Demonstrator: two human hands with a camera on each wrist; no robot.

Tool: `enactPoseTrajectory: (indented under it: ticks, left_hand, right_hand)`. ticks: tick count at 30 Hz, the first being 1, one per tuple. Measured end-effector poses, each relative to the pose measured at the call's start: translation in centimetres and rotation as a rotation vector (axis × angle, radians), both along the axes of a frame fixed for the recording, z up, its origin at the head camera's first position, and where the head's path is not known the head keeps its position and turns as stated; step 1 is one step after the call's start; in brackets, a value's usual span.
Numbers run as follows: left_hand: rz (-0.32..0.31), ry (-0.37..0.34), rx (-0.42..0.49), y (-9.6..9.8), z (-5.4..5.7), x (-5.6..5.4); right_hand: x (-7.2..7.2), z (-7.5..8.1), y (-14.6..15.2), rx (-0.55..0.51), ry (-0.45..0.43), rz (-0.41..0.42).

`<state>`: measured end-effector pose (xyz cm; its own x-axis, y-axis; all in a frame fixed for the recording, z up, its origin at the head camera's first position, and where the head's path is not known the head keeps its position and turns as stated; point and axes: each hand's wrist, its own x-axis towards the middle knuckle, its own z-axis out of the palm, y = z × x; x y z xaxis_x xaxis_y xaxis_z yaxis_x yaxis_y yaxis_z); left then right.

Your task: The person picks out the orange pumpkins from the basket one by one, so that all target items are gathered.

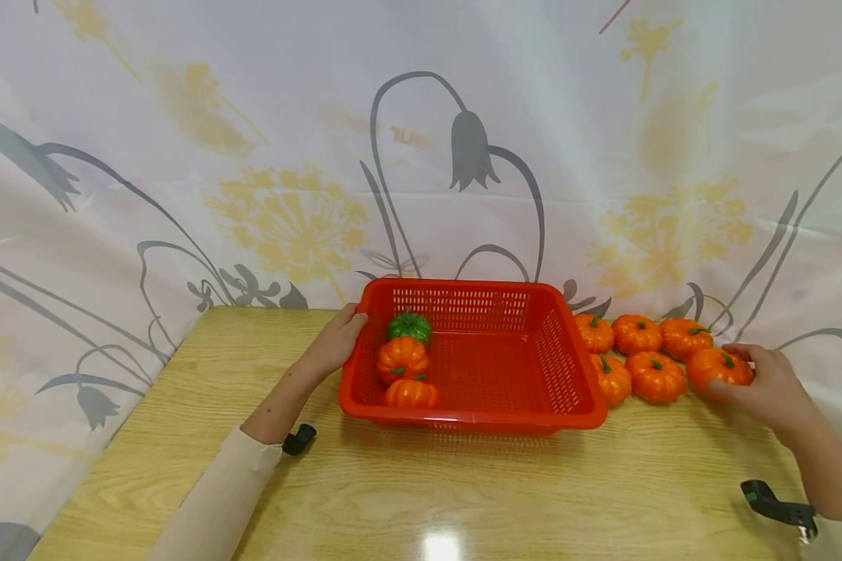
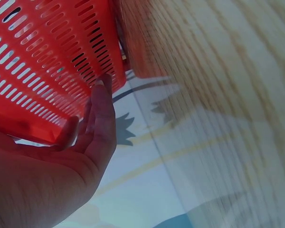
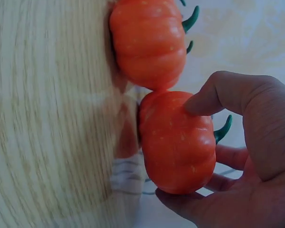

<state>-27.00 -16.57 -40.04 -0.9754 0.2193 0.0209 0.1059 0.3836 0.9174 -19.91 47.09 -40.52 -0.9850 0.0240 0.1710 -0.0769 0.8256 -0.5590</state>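
Note:
A red plastic basket [image 1: 473,417] with slotted walls stands on the wooden table. Inside it, along the left wall, lie a green pumpkin [image 1: 409,330] and two orange pumpkins [image 1: 403,360]. My left hand [image 1: 338,340] grips the basket's left rim; in the left wrist view its fingers reach along the slotted outer wall [image 2: 52,57]. On the right, my right hand [image 1: 772,387] holds an orange pumpkin [image 1: 717,371] with a green stem. The right wrist view has thumb and fingers around this pumpkin [image 3: 178,142], close to another one [image 3: 149,42].
Several more orange pumpkins [image 1: 656,377] sit in two rows between the basket and my right hand. A flower-patterned curtain [image 1: 309,156] hangs behind the table [image 1: 365,499]. Dark wrist-worn devices [image 1: 779,505] show on both forearms.

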Motion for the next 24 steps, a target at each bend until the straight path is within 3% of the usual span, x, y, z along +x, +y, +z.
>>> enactPoseTrajectory:
  ticks: [10,24]
  left_hand:
    - [-0.015,0.001,0.024,0.0,-0.06,-0.05]
    - [-0.007,0.005,0.024,0.07,-0.19,-0.06]
  right_hand:
    - [0.01,-1.03,0.46,-0.02,-0.026,0.036]
    - [0.35,-0.76,0.43,0.008,-0.071,0.05]
